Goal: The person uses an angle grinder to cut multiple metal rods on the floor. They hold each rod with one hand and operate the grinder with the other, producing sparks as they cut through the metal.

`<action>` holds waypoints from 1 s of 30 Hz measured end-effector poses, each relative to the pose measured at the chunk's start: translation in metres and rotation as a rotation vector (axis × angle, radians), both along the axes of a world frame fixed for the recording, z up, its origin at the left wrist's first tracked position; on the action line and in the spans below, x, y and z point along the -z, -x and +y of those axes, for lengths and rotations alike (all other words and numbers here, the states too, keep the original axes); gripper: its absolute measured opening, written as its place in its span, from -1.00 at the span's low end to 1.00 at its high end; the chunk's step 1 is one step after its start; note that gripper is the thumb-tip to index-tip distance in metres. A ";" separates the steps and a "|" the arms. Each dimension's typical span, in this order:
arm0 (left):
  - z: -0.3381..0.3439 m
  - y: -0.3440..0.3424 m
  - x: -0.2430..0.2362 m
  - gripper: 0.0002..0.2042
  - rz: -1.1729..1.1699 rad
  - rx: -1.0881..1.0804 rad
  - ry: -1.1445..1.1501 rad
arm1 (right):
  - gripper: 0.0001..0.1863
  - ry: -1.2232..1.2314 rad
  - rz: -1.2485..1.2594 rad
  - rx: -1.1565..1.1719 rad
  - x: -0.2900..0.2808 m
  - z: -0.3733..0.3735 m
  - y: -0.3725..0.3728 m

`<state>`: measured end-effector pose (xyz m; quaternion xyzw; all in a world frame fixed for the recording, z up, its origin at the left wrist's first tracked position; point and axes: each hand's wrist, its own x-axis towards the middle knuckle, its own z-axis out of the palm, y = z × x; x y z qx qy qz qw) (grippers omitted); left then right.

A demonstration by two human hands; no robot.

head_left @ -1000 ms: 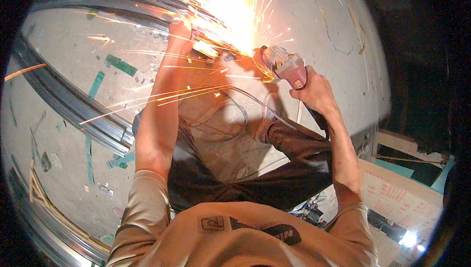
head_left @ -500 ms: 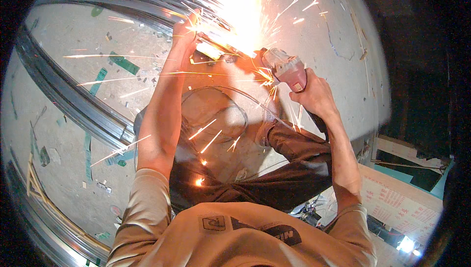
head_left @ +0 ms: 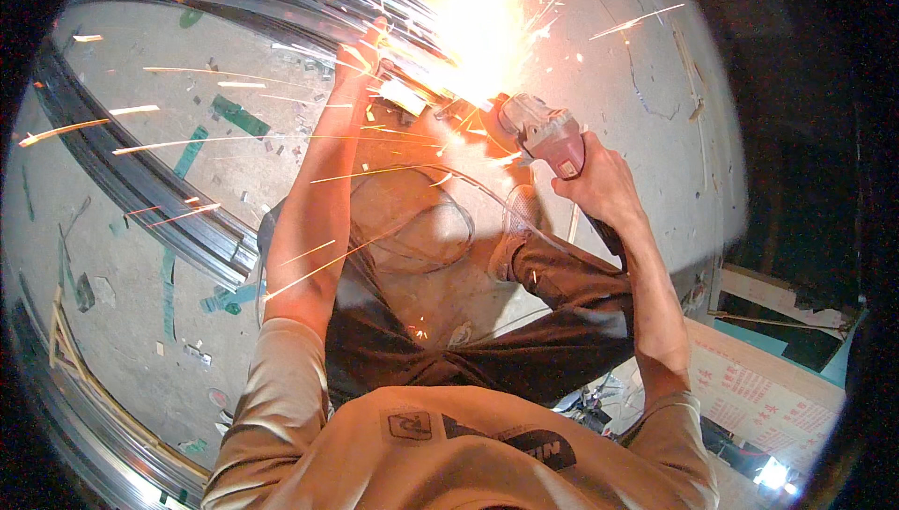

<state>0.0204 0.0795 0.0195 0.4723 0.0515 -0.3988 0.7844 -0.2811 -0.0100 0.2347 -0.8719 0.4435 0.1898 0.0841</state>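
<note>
My right hand point(head_left: 604, 182) is closed round the body of a red and grey angle grinder point(head_left: 552, 135). The grinder's head points up and left, against the end of the long metal profiles point(head_left: 412, 65). A white-orange burst of sparks point(head_left: 482, 32) hides the disc and the contact point. My left hand point(head_left: 361, 51) grips the profiles just left of the burst, its fingers partly lost in the glare. Under the profiles beside that hand is a bright-lit block-like piece point(head_left: 405, 96) that I cannot make out.
More dark metal profiles point(head_left: 140, 173) lie in a bundle on the left. Green tape strips point(head_left: 239, 119) and scraps litter the concrete floor. A thin cable point(head_left: 468, 201) loops between my legs, near my shoe point(head_left: 515, 229). A printed board point(head_left: 758, 374) stands at the lower right, near a bright lamp point(head_left: 775, 474).
Sparks fly in new streaks, with several now reaching further left over the floor. The glare has shifted slightly right. Both hands and the grinder stay in nearly the same place.
</note>
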 end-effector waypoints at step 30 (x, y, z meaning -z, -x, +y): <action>0.002 -0.007 0.007 -0.67 0.010 -0.060 -0.066 | -0.41 0.009 0.067 0.000 0.009 -0.012 0.005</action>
